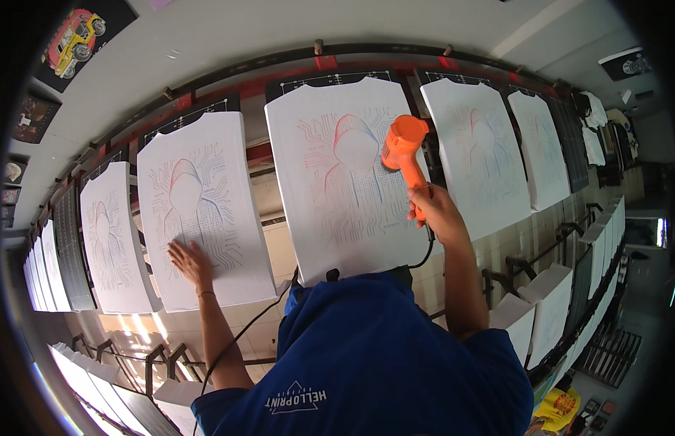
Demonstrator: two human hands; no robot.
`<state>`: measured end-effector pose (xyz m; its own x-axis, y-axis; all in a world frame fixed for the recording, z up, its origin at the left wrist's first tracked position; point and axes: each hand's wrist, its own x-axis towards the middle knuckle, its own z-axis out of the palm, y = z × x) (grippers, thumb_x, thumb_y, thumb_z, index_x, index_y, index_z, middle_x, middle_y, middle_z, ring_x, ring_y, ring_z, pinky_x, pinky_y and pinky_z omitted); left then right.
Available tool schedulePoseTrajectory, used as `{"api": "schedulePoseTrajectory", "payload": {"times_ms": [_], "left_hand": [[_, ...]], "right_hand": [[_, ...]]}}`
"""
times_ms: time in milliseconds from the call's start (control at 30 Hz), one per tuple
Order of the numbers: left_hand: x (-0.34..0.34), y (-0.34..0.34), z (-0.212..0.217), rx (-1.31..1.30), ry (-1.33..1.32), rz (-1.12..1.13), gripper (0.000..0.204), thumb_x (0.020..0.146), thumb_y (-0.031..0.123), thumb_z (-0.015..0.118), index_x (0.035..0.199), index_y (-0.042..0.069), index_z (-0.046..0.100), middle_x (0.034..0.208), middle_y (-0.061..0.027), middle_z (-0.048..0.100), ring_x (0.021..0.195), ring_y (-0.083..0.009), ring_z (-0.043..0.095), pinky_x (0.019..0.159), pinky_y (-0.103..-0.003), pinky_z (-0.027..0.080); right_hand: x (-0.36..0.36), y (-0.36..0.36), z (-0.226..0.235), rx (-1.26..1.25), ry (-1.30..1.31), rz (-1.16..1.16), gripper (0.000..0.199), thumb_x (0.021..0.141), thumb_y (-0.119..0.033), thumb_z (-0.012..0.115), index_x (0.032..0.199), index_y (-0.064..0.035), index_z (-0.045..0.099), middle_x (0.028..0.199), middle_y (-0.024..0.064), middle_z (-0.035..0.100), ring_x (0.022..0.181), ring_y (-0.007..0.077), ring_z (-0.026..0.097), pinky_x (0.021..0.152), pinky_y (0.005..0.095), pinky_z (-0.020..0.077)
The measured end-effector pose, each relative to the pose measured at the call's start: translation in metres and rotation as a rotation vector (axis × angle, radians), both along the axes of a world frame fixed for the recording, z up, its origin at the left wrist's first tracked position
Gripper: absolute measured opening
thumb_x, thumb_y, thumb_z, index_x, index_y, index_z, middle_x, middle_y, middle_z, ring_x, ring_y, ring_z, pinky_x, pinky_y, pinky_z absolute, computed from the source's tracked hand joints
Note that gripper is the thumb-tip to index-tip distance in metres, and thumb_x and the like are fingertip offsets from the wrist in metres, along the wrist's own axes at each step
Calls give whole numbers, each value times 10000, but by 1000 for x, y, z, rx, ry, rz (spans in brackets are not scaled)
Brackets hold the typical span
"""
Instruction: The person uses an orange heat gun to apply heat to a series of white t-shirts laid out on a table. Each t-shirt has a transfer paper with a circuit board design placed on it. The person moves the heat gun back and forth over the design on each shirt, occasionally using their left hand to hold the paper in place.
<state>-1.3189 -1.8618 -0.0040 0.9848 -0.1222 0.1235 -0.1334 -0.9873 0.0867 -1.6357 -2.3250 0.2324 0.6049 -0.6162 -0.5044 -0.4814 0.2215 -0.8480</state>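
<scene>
My right hand (441,211) is wrapped round the handle of an orange heat gun (408,138), its head over the right part of a white T-shirt (301,138) stretched on a board in front of me. That shirt bears a red and blue print (354,152) of a hooded figure with circuit-like lines. My left hand (191,264) lies flat, fingers apart, on the lower print area of the white T-shirt (236,247) to the left, which carries the same design. A black cord (243,330) runs across by my left arm; another stretch hangs from the heat gun.
More printed white shirts on boards stand to the right (475,160) and left (108,240). Behind them runs a dark rail (243,64) along the wall. Metal brackets (508,267) and another row of boards (548,312) are at the lower right. Pictures (83,40) hang at the upper left.
</scene>
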Motion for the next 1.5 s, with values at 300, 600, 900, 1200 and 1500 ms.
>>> {"api": "schedulePoseTrajectory", "payload": {"times_ms": [300, 600, 900, 1200, 1500], "left_hand": [[-11, -7, -5, -39, 7, 33, 672, 1013, 463, 243, 1493, -3, 177, 1559, -195, 164, 1450, -352, 116, 1173, -469, 78], [-66, -57, 10, -88, 20, -283, 638, 1017, 407, 283, 1495, 0, 169, 1563, -183, 158, 1456, -339, 94, 1174, -467, 67], [8, 14, -6, -29, 11, 88, 687, 1010, 475, 250, 1486, -17, 190, 1556, -202, 171, 1444, -363, 134, 1167, -482, 88], [-21, -32, -5, -59, 14, -25, 685, 1009, 466, 245, 1483, -26, 191, 1556, -209, 157, 1451, -356, 109, 1174, -472, 70], [-92, -104, 22, -95, 70, -437, 634, 1002, 380, 340, 1471, -33, 227, 1545, -217, 192, 1448, -361, 122, 1170, -472, 82]], "right_hand": [[-24, 14, 6, 41, 29, 51, 326, 884, -324, 615, 944, -6, 570, 717, 5, 559, 614, 108, 579, 499, 250, 437], [-54, 34, 22, 111, 114, 51, 304, 887, -280, 603, 979, 5, 557, 711, 14, 555, 613, 108, 579, 503, 248, 445], [-78, 51, 28, 196, 130, 11, 280, 889, -264, 598, 959, 2, 552, 706, 12, 547, 600, 104, 573, 505, 247, 450], [-90, 60, 31, 163, 165, -45, 297, 898, -266, 593, 980, 17, 556, 721, 17, 556, 606, 100, 573, 506, 249, 455], [-68, 52, 16, 149, 32, -5, 303, 899, -279, 592, 980, 10, 550, 728, 18, 557, 627, 103, 576, 516, 246, 455]]}}
